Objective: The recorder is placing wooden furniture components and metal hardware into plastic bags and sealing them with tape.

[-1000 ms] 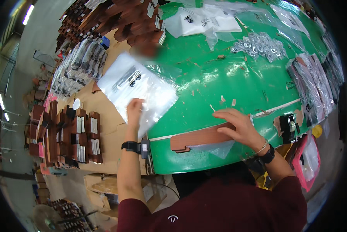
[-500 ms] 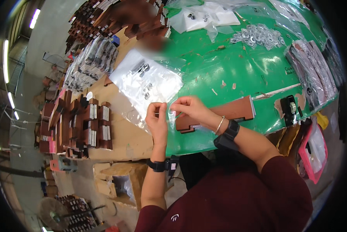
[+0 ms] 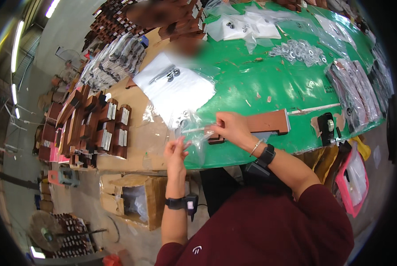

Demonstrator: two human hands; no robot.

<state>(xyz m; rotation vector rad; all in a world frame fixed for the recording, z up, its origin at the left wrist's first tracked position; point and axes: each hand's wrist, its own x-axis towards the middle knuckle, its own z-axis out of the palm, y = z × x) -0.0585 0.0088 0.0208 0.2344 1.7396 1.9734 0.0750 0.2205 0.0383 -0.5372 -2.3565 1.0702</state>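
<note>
A clear plastic bag point(image 3: 197, 146) hangs over the near edge of the green sheet. My right hand point(image 3: 232, 128) pinches its upper right side between thumb and fingers. Just below the bag's left side is my left hand point(image 3: 176, 153), its fingers loosely parted, with no grip on the film visible. A reddish-brown wooden piece point(image 3: 267, 121) with a notched edge lies behind my right hand, partly covered by it. Left of and beyond my hands, a stack of flat clear bags with white contents point(image 3: 176, 86) rests on the table, dark rings showing at its top.
Brown wooden blocks point(image 3: 96, 128) are piled at the left, with wrapped pieces point(image 3: 114, 62) beyond. Loose rings point(image 3: 298, 52) lie at the back right. A black tape dispenser point(image 3: 327, 128) stands near wrapped pieces point(image 3: 355, 88). A cardboard box point(image 3: 156, 206) is on the floor.
The clear bag has come off the stack's near edge into view, spread out from my right hand. My left hand has moved down and its pinch has loosened. The view has shifted slightly.
</note>
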